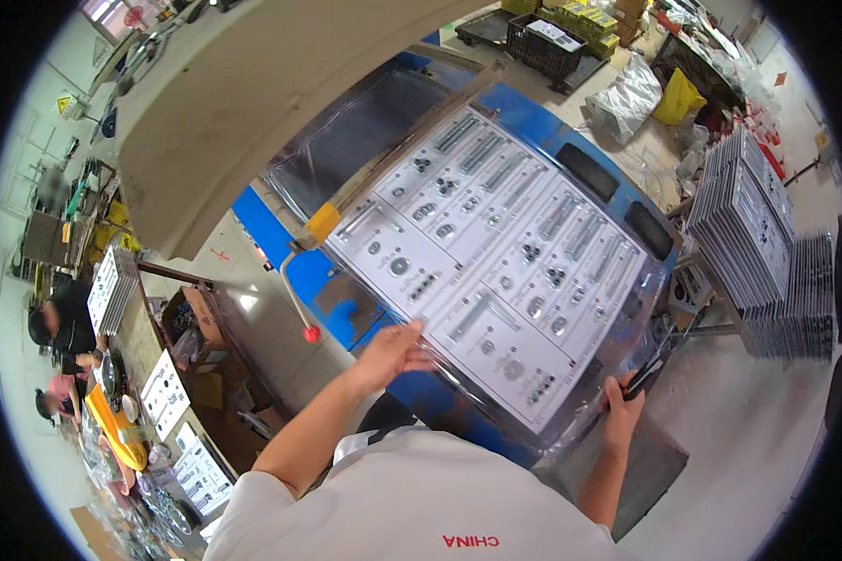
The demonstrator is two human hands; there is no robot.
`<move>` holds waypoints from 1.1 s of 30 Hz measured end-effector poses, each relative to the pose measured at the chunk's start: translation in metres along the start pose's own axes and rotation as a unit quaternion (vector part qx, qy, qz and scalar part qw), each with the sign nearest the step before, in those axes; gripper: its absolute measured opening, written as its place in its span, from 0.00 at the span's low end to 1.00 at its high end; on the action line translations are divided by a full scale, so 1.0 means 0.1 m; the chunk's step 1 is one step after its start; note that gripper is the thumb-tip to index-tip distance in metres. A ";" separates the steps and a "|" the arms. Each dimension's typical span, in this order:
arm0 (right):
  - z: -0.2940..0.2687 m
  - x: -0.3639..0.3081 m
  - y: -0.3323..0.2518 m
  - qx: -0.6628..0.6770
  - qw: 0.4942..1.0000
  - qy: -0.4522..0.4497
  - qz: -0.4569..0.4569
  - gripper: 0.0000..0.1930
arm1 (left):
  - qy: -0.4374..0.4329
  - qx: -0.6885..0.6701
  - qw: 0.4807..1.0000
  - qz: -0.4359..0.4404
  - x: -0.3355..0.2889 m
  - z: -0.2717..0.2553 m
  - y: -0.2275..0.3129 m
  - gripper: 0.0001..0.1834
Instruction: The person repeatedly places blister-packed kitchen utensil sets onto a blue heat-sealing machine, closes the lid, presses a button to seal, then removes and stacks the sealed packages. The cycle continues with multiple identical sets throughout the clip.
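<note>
- Right fingers [631, 406] grasp a black tool [642, 376], lower right.
- Left fingers [413, 338] touch clear film [629, 348], centre; grip unclear.
- Film covers the board [458, 269]; surplus edges apparently remain.

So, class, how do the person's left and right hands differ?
The left hand shows no tool; the right hand grips a slim black tool. The left hand is beside the left edge of the white printed board; the right hand is right of its lowest corner. Both are bare.
</note>
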State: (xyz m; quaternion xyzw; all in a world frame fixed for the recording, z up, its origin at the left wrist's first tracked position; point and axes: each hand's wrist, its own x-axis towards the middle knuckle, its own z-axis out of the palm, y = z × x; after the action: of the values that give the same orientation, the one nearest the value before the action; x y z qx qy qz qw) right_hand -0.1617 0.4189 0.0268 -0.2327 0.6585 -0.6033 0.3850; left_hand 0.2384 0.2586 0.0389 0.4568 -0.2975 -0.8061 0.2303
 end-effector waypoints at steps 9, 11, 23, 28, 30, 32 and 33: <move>0.82 1.43 -0.56 -0.278 0.932 0.038 -0.230 0.15 | 0.236 0.125 0.963 0.032 -0.07 -0.70 0.61 0.30; 1.70 2.15 -0.61 -0.336 0.894 -0.039 -0.294 0.19 | 0.263 0.010 0.957 0.123 0.16 -0.73 0.50 0.24; 2.62 3.89 -0.54 -0.461 0.850 -0.154 -0.205 0.25 | 0.359 -0.020 0.914 0.190 0.37 -0.64 0.27 0.11; 2.61 3.91 -0.57 -0.460 0.852 -0.159 -0.195 0.26 | 0.328 -0.031 0.926 0.186 0.32 -0.70 0.25 0.11; 2.62 3.95 -0.61 -0.455 0.851 -0.190 -0.182 0.24 | 0.327 -0.020 0.933 0.147 0.29 -0.75 0.32 0.12; 2.62 3.99 -0.65 -0.447 0.851 -0.204 -0.188 0.23 | 0.310 -0.014 0.942 0.130 0.28 -0.78 0.40 0.13; 2.62 4.00 -0.66 -0.445 0.851 -0.205 -0.191 0.23 | 0.304 -0.012 0.945 0.120 0.28 -0.78 0.43 0.13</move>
State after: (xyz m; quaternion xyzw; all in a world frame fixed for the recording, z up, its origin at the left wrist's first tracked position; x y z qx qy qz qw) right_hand -0.2034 -0.0614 0.0075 -0.6187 0.7050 -0.2460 0.2441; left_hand 0.2975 0.1882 0.0199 0.6383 -0.2559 -0.5986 0.4107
